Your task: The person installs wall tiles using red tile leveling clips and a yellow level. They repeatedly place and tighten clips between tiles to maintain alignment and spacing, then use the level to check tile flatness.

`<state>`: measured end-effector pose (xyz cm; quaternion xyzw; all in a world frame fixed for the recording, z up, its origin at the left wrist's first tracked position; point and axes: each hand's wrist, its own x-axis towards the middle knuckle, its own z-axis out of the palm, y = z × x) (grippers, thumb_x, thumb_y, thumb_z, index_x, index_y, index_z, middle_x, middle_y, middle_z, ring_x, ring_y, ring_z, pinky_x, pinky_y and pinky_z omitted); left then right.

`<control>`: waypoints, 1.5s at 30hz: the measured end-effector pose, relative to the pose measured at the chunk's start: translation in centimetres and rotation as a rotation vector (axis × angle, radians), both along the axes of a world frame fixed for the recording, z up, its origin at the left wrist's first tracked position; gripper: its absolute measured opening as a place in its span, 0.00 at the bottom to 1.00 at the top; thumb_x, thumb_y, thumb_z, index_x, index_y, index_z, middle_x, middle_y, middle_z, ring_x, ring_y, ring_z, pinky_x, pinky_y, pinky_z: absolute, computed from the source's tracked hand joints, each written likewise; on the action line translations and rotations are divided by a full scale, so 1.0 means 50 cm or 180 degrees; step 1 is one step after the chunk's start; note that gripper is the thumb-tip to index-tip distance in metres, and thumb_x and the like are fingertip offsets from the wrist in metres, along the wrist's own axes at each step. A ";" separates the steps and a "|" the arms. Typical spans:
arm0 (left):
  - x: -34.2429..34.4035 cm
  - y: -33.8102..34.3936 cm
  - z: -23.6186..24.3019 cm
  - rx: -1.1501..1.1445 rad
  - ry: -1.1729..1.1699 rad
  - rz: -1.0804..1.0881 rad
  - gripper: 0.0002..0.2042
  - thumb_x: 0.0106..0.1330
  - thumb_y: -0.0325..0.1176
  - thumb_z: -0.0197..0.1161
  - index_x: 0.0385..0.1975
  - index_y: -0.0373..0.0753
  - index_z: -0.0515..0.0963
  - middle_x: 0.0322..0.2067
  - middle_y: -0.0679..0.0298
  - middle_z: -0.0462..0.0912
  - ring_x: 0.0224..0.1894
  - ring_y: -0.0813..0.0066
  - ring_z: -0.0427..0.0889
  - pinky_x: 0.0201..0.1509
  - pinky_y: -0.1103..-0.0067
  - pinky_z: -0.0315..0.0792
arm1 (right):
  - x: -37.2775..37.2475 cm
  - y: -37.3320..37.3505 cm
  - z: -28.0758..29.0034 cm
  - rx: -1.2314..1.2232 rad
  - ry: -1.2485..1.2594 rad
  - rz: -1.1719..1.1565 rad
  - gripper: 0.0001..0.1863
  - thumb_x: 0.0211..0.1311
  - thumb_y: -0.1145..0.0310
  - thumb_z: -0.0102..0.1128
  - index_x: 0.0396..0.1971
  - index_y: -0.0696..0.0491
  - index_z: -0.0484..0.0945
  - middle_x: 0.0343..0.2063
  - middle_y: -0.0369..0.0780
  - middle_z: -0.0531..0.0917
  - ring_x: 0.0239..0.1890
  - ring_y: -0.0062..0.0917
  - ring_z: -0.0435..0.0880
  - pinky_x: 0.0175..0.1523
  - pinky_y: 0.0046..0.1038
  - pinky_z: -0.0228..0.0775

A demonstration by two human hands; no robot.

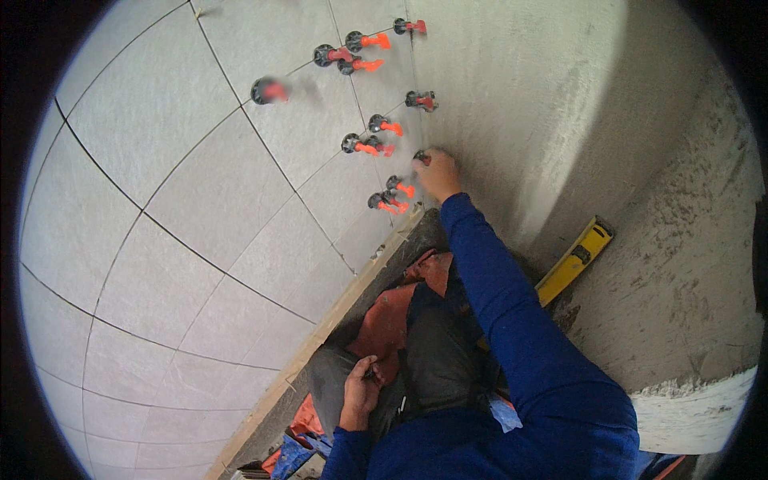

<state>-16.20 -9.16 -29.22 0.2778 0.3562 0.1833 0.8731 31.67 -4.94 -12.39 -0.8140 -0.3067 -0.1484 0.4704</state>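
Up against the corner of the tiled wall, my right hand has its fingers closed on a black round tile leveler. Its handle is mostly covered by my fingers. Just left of that hand are several more black tile levelers with orange-red handles, one of them close by; they sit along the tile joints. Low over my lap, my left hand is closed, its fingers curled around something small and dark that I cannot make out.
A wooden batten runs along the tiles' lower edge. At right, a yellow spirit level leans near the rough grey wall. Reddish-orange cloth lies about my legs. A lone leveler stands farther left on the tiles.
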 end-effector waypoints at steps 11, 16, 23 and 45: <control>0.004 -0.001 0.004 0.0047 0.0095 0.0016 0.10 0.72 0.37 0.61 0.44 0.38 0.79 0.32 0.67 0.77 0.35 0.70 0.75 0.43 0.72 0.70 | -0.005 -0.009 0.018 -0.0141 -0.0357 -0.0127 0.15 0.56 0.63 0.70 0.40 0.55 0.85 0.40 0.47 0.87 0.45 0.46 0.86 0.50 0.44 0.77; 0.001 0.000 -0.004 0.0102 0.0083 0.0004 0.11 0.73 0.38 0.60 0.45 0.38 0.80 0.33 0.68 0.78 0.34 0.72 0.76 0.42 0.73 0.71 | -0.007 -0.007 0.020 -0.0135 -0.0393 -0.0174 0.14 0.58 0.62 0.68 0.39 0.56 0.84 0.41 0.50 0.86 0.45 0.48 0.85 0.50 0.46 0.76; -0.002 0.002 -0.009 0.0109 -0.0054 -0.0006 0.10 0.73 0.37 0.59 0.46 0.38 0.80 0.33 0.66 0.78 0.35 0.71 0.76 0.43 0.72 0.72 | -0.012 -0.005 0.017 -0.0709 -0.0111 -0.0257 0.21 0.69 0.53 0.55 0.45 0.57 0.83 0.43 0.53 0.85 0.48 0.51 0.85 0.54 0.50 0.76; 0.007 -0.003 0.005 0.0096 0.0157 0.0037 0.10 0.73 0.37 0.60 0.45 0.39 0.80 0.32 0.67 0.79 0.35 0.71 0.78 0.41 0.71 0.73 | 0.045 0.013 -0.013 -0.0102 0.0067 0.0189 0.20 0.62 0.57 0.64 0.36 0.63 0.82 0.33 0.55 0.86 0.40 0.53 0.85 0.48 0.48 0.76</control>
